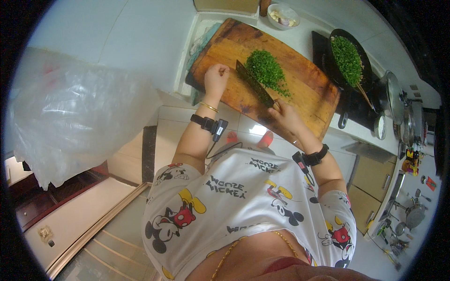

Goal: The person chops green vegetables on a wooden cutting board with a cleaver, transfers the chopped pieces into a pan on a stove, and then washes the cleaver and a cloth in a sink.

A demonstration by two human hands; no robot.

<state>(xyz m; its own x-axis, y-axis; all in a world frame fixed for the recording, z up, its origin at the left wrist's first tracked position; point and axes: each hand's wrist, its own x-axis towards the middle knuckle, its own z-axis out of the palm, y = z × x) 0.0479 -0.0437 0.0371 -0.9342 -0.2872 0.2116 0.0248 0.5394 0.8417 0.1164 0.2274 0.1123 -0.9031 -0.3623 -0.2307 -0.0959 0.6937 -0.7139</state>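
My right hand grips the handle of a cleaver, whose dark wide blade bears bits of green. The blade lies over a thick wooden chopping board, beside a heap of finely chopped green herbs or scallions. My left hand is over the board's left end, left of the blade tip, with its fingers curled in; whether something small is between them cannot be told. A dark wok at the back right holds more chopped greens over some pale bits, with wooden chopsticks leaning in it.
A white bowl with peeled garlic and shallot-like pieces stands behind the board. A teal cloth lies under the board's left edge. On the right are a lidded pot and a small metal bowl. Clear plastic sheeting hangs at left.
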